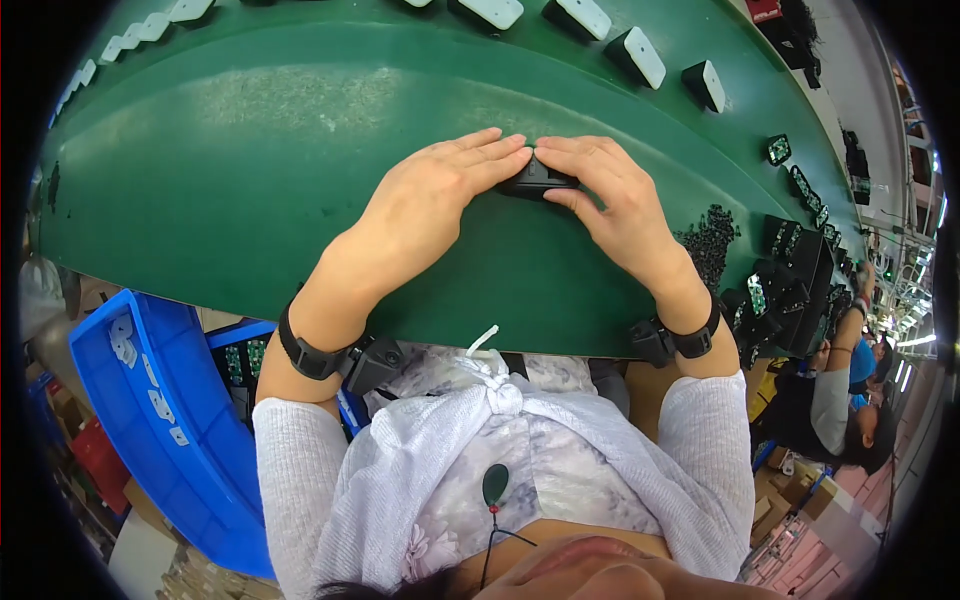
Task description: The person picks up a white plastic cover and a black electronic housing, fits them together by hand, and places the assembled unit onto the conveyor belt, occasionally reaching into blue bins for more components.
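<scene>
A small black plastic case (537,183) lies on the green table (300,180), between my two hands. My left hand (445,178) has its fingers pressed together against the case's left side and top; its thumb is hidden. From the other side my right hand (610,190) grips the case, its fingers over the top and its thumb at the near right edge. The fingertips of both hands almost meet above it, so much of the case is covered.
White-faced black units (638,58) line the far edge. At right are a pile of small black parts (708,243), black housings with green circuit boards (780,290) and single boards (779,150). A blue bin (170,420) with white pieces stands lower left. A co-worker (840,400) sits at right.
</scene>
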Motion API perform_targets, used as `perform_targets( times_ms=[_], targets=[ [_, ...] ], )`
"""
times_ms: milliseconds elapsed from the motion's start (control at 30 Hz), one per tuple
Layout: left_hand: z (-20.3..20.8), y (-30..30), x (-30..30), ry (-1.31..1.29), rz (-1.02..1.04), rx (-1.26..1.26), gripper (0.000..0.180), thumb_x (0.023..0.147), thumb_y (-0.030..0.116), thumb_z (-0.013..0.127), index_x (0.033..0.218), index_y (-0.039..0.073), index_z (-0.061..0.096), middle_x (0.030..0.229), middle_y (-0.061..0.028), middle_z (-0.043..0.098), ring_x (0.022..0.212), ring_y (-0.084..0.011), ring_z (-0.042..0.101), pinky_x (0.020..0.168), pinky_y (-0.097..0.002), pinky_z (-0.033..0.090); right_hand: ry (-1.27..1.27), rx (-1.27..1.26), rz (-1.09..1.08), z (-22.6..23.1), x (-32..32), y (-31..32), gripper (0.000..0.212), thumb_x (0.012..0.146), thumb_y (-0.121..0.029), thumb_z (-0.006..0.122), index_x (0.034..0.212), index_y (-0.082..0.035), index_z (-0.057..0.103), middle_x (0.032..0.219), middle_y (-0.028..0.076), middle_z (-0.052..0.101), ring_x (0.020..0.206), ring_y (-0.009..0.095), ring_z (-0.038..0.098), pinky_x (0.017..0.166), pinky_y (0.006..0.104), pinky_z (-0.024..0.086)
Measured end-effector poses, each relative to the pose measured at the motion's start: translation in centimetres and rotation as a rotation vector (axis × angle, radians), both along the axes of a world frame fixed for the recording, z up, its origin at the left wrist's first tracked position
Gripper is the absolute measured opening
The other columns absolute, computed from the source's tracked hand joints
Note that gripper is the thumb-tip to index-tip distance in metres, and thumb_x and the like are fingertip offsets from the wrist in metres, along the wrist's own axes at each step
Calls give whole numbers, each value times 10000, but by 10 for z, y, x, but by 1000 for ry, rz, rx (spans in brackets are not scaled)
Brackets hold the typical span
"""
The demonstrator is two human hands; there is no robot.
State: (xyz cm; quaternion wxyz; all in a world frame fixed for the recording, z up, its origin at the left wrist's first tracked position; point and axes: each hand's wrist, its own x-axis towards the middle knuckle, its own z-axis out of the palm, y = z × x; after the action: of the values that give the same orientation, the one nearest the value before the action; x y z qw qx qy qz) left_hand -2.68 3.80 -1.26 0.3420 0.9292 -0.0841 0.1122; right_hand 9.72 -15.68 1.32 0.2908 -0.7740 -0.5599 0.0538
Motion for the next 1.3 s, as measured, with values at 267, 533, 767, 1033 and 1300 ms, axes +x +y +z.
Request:
perform_targets(
  times_ms=[267,533,767,1033,1300],
  targets=[
    [0,-23,-1,-73,93,327,570,755,103,667,1303,35,526,1339,-90,550,1190,-247,543,995,-375,433,-91,44,-40,-7,3,-1,418,717,-46,728,1127,-48,647,1118,95,654,1007,291,609,843,348,514],
    [-1,-20,19,40,328,-331,257,885,178,648,1025,-38,647,799,-147,676,735,-252,651,665,-352,523,939,221,-152,-3,16,0,423,916,-146,633,1299,-14,512,1185,91,614,1126,171,557,973,310,439],
    [8,-53,15,295,285,-814,277,957,174,560,1092,-60,620,811,-118,695,640,-136,635,585,-250,508,1023,417,-251,-2,-2,-11,417,889,-117,674,1257,-8,509,1158,86,589,1078,144,563,954,292,442],
    [16,-58,-13,67,223,-418,253,910,101,597,1138,-8,591,1042,-133,661,903,-232,632,778,-325,504,309,226,-350,37,75,-68,363,852,-68,666,1209,-31,609,1124,57,611,957,135,595,841,276,499],
    [-6,-60,-92,-145,378,85,267,828,55,644,1090,12,623,1137,-148,617,1050,-341,570,912,-435,447,267,-80,-460,39,215,-138,361,781,-21,690,1134,-57,624,1048,55,622,976,179,589,894,317,476]
  ],
)
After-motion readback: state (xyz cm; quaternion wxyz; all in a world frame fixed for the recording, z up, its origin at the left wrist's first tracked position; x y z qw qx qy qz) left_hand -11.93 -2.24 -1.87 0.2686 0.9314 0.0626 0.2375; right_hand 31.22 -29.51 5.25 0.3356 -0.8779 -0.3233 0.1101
